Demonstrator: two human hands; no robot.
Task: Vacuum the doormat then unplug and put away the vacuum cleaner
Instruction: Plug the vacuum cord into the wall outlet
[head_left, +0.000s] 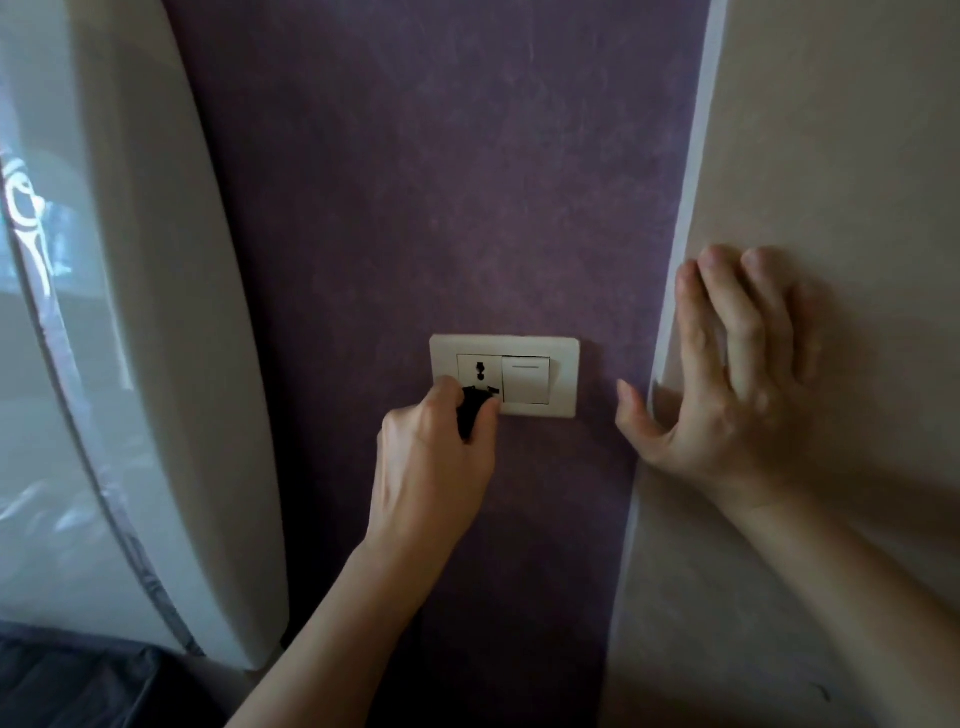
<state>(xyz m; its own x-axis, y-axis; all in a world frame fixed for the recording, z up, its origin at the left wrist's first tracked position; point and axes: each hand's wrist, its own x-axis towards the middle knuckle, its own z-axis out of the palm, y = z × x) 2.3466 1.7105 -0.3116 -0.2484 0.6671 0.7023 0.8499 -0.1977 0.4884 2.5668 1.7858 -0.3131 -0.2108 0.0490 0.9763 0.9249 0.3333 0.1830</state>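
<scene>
Plainly, everything here turns on the black plug (474, 410) and the socket (479, 370) it meets. At the far left of the frame stands a white glossy curved panel (156, 312), perhaps an appliance door, well apart from the work.

Right of it, low in the centre, the left hand (431, 462) reaches up across the purple wall (441, 182). Its fingers (447, 395) are curled round the plug and pinch it against the thumb. The plug lies inside the grip, and its tip pokes past the fingertips toward the upper right.

The plug's long axis runs from lower left to upper right, into the lower holes of the socket in the cream wall plate (566, 376). Whether the prongs are fully seated or partly out, I cannot tell. Just right of the socket, on the same plate, sits a white rocker switch (525, 380) that neither hand touches.

Further right, the right hand (727, 395) lies flat on the beige wall (831, 156) with its fingers spread and holding nothing. Its thumb is near the plate but apart from it.

The left hand is the one on the plug. I judge that any pull should follow the plug's axis, straight back from the wall, while the right hand braces. The cord and the vacuum cleaner are out of view.
</scene>
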